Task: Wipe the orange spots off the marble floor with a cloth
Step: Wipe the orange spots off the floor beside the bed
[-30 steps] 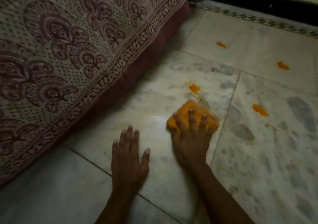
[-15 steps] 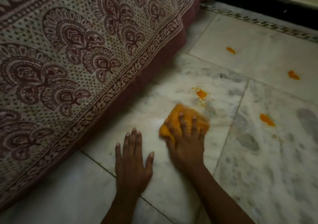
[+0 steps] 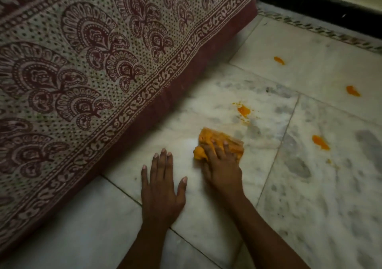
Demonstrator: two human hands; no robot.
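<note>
- Right hand [image 3: 222, 166]: laid on top of the orange cloth [image 3: 220, 142], fingers bent over the bunched fabric and gripping it, pressing it against the marble floor [image 3: 310, 196]; forearm stretched in from the lower right.
- Left hand [image 3: 162, 188]: planted flat on the marble just left of the right hand, fingers straight and slightly spread, thumb out to the right, holding nothing; palm set across a joint between slabs.
- Orange cloth: crumpled under the right hand, on the pale slab near the hanging bedcover [image 3: 86, 78]; apart from the left hand.
- Nearest orange spot [image 3: 244, 110]: beyond the cloth and a little to its right, ringed with small orange flecks; not touched by the cloth.
- Second orange spot [image 3: 320, 142]: to the right of the cloth, on the neighbouring grey-veined slab; faint orange crumbs [image 3: 329, 161] just below it.
- Two far orange spots [image 3: 279, 60] and [image 3: 353, 91]: well apart from the cloth, on the slab nearer the wall.
- Bedcover: cream with maroon paisley print and patterned border, draped down to the floor on the left.
- Dark skirting [image 3: 322, 0]: along the wall at upper right, edged by a patterned floor strip [image 3: 322, 32].
</note>
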